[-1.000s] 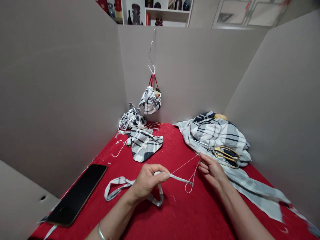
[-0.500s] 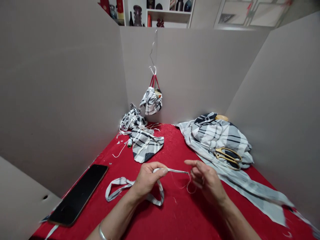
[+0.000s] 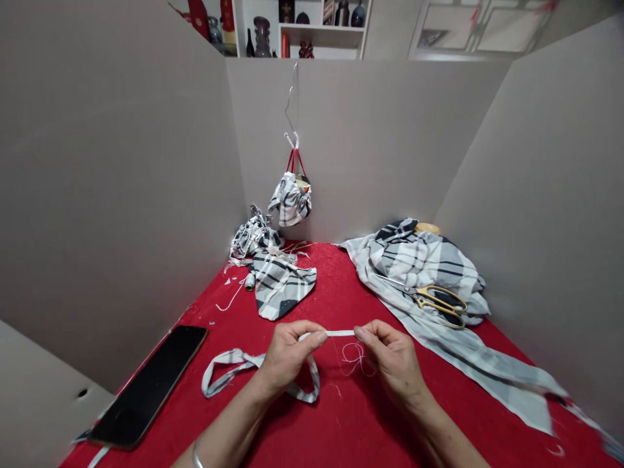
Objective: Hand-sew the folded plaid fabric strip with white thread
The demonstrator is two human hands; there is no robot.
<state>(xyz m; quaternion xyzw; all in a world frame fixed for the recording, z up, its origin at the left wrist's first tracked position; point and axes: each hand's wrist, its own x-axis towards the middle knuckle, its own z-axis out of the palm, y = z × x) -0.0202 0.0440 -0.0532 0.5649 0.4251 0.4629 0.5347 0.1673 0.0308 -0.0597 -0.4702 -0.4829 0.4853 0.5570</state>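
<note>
Above the red fabric-covered table (image 3: 341, 432), the left hand (image 3: 291, 357) and the right hand (image 3: 392, 359) pinch tightly a soft, light grey-white plaid cloth strip (image 3: 338, 333), which is best held at its narrow folded part.

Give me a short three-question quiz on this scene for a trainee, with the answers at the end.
1. True or false: the gold-handled scissors are lying on the plaid cloth.
2. What is the left hand holding? A: the scissors. B: a plaid fabric strip. C: a smartphone.
3. Fill in the blank: the plaid bag hangs by its ____ handles.

Key: 1 true; 2 B; 3 red.
</note>
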